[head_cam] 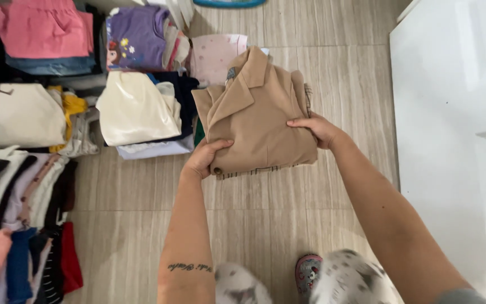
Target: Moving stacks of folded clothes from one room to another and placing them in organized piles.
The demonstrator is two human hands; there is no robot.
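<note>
**Two hands hold a folded jacket**

Piles of folded clothes (35,118) sit on the tiled floor (142,225), sorted in rows. The tan jacket (257,118) is held flat above the floor so it stays folded. The left hand (205,157) and right hand (317,128) pinch its sides, fingers closed on the cloth.

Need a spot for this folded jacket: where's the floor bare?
Bare floor lies between the cream pile, the left-hand stacks and your knees, and also between the jacket and the white door. The upper left is crowded.

Head view, looking steeply down, close
</note>
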